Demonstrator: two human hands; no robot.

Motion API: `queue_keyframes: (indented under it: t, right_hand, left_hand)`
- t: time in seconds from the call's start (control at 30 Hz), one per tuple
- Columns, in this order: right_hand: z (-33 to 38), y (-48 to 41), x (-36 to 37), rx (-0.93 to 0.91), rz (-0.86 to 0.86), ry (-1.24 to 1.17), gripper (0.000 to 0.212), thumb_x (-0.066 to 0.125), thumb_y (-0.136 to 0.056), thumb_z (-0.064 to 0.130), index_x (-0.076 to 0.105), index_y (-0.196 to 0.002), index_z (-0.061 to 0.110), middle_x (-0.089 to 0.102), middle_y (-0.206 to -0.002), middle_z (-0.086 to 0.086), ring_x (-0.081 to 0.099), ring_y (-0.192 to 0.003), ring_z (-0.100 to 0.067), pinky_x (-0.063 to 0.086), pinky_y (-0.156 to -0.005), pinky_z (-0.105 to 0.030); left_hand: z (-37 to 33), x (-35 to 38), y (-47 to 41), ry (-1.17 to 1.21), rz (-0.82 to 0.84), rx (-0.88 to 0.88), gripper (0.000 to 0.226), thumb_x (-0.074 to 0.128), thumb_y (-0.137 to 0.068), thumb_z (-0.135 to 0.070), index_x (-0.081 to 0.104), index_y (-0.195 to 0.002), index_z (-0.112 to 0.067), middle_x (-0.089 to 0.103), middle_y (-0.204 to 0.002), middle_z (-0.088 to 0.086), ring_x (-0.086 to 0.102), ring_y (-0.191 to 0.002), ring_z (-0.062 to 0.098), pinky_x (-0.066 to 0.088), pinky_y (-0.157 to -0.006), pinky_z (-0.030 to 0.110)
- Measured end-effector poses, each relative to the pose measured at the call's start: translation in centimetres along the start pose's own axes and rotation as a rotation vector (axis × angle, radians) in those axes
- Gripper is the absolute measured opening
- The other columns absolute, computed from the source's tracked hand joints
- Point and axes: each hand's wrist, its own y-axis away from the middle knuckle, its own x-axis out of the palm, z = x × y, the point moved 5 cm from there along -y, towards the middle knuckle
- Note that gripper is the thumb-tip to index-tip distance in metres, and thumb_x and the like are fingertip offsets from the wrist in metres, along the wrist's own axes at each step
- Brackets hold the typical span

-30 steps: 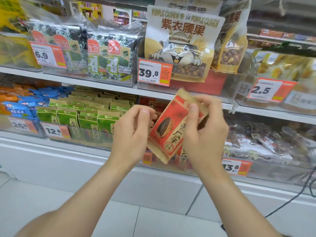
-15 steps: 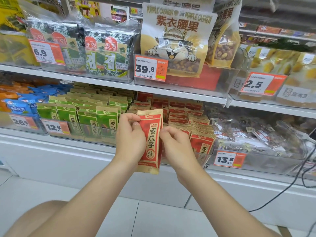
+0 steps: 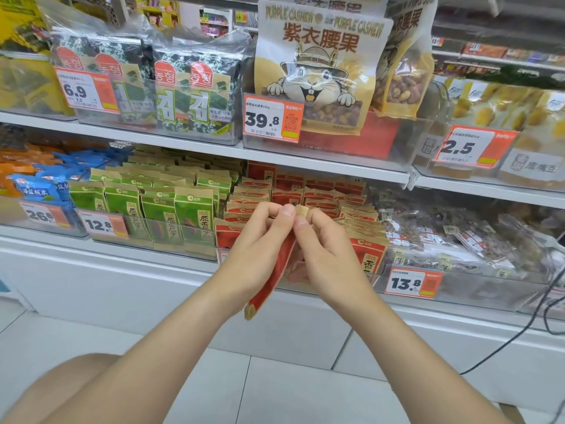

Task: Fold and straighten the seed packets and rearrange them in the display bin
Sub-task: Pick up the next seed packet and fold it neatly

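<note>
Seed packet of red and brown paper (image 3: 279, 276) hangs edge-on before the binned red packets (image 3: 368, 254) on the white lower shelf (image 3: 153, 270). I see my left hand (image 3: 260, 249) pinching its top edge, my right hand (image 3: 330, 258) pinching just beside.

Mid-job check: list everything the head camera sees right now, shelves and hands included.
held seed packet: one, red and kraft brown, edge-on, in front of the lower shelf
red seed packets: many, red and kraft, lower shelf centre
green seed packets: many, green, lower shelf, left of the red ones
blue and orange packets: several, lower shelf far left
seaweed packs: at least two, green and white, upper shelf left
cashew bags: at least two, tan, upper shelf centre
price tags: six, white and orange, shelf fronts
clear snack bags: several, dark contents, lower shelf right
cable: one, black, lower right
left hand: pinches the held seed packet's top
right hand: pinches the same top
</note>
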Motion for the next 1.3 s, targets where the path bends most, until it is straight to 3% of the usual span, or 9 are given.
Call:
queue_keyframes:
  t: [0.17, 0.33, 0.53, 0.63, 0.73, 0.93, 1.13, 1.23, 1.3]
  right_hand:
    - [-0.4, -0.1, 0.6, -0.036, -0.028, 0.081, 0.036, 0.044, -0.108, 0.05, 0.055, -0.094, 0.019, 0.064, -0.09, -0.014, 0.066, -0.087, -0.042, 0.058, -0.075, -0.066]
    - [-0.4, -0.3, 0.2, -0.019, -0.008, 0.075, 0.03, 0.055, -0.111, 0.037, 0.06, -0.094, 0.012, 0.068, -0.084, -0.015, 0.07, -0.08, -0.041, 0.061, -0.07, -0.062]
    - [-0.6, -0.3, 0.0, 0.068, 0.144, 0.067, 0.008, 0.075, -0.096, 0.025, 0.068, -0.097, 0.021, 0.077, -0.095, 0.0, 0.075, -0.084, -0.017, 0.064, -0.083, -0.046]
    - [-1.2, 0.0, 0.4, 0.202, 0.267, -0.025, 0.023, 0.071, -0.097, 0.034, 0.061, -0.111, 0.019, 0.08, -0.109, -0.009, 0.077, -0.105, -0.031, 0.059, -0.101, -0.055]
    - [-0.7, 0.2, 0.5, 0.268, 0.315, -0.199, 0.026, 0.064, -0.107, 0.022, 0.05, -0.123, 0.008, 0.08, -0.109, -0.015, 0.079, -0.101, -0.035, 0.062, -0.099, -0.05]
    - [0.1, -0.5, -1.1, 0.142, -0.006, -0.07, 0.019, 0.05, -0.113, 0.032, 0.054, -0.115, 0.014, 0.078, -0.085, -0.016, 0.076, -0.073, -0.039, 0.062, -0.071, -0.057]
    - [-0.4, -0.5, -1.3, 0.196, -0.059, -0.122, 0.026, 0.054, -0.112, 0.04, 0.056, -0.11, 0.014, 0.077, -0.087, -0.022, 0.073, -0.075, -0.049, 0.061, -0.067, -0.063]
    - [-0.5, -0.5, -1.4, 0.246, 0.047, -0.23, 0.024, 0.058, -0.11, 0.031, 0.055, -0.117, 0.007, 0.077, -0.098, -0.026, 0.076, -0.088, -0.05, 0.061, -0.082, -0.066]
    - [-0.3, -0.3, -1.2, 0.25, 0.159, -0.236, 0.024, 0.063, -0.104, 0.024, 0.054, -0.121, 0.011, 0.079, -0.098, -0.024, 0.077, -0.092, -0.049, 0.059, -0.09, -0.065]
  left_hand:
    - [0.3, 0.1, 0.1, -0.097, 0.008, 0.007, 0.032, 0.036, -0.115, -0.048, 0.059, -0.1, -0.032, 0.067, -0.086, -0.015, 0.064, -0.082, 0.007, 0.059, -0.082, 0.044]
    - [0.8, -0.4, -0.4, -0.101, -0.06, -0.02, 0.04, 0.034, -0.117, -0.042, 0.068, -0.108, -0.022, 0.073, -0.106, 0.005, 0.068, -0.096, 0.018, 0.057, -0.094, 0.052]
    - [0.9, -1.2, -0.7, 0.057, -0.139, -0.067, 0.044, 0.038, -0.114, -0.051, 0.073, -0.099, -0.03, 0.072, -0.099, 0.003, 0.068, -0.097, 0.02, 0.055, -0.1, 0.059]
    - [0.6, -1.4, -0.7, 0.109, -0.136, -0.065, 0.046, 0.042, -0.108, -0.062, 0.074, -0.1, -0.031, 0.068, -0.09, 0.002, 0.066, -0.088, 0.022, 0.056, -0.089, 0.057]
    - [0.2, -1.2, -0.5, 0.119, -0.08, -0.057, 0.054, 0.047, -0.103, -0.065, 0.069, -0.104, -0.016, 0.061, -0.082, 0.003, 0.061, -0.075, 0.021, 0.052, -0.069, 0.044]
    - [-0.1, -0.7, -0.4, 0.014, 0.042, -0.002, 0.045, 0.069, -0.094, -0.054, 0.064, -0.087, -0.01, 0.068, -0.103, 0.026, 0.062, -0.095, 0.029, 0.05, -0.099, 0.075]
    - [-0.1, -0.6, -0.2, -0.1, 0.05, 0.033, 0.039, 0.07, -0.088, -0.054, 0.058, -0.083, -0.018, 0.072, -0.085, -0.005, 0.068, -0.08, 0.022, 0.059, -0.088, 0.066]
    - [-0.2, -1.1, -0.4, -0.136, 0.024, 0.053, 0.048, 0.07, -0.082, -0.06, 0.055, -0.087, -0.015, 0.069, -0.075, -0.004, 0.064, -0.07, 0.023, 0.056, -0.071, 0.053]
    - [0.1, -1.5, -0.6, -0.097, -0.033, 0.05, 0.048, 0.069, -0.081, -0.059, 0.055, -0.086, -0.013, 0.067, -0.077, 0.007, 0.065, -0.071, 0.032, 0.059, -0.076, 0.058]
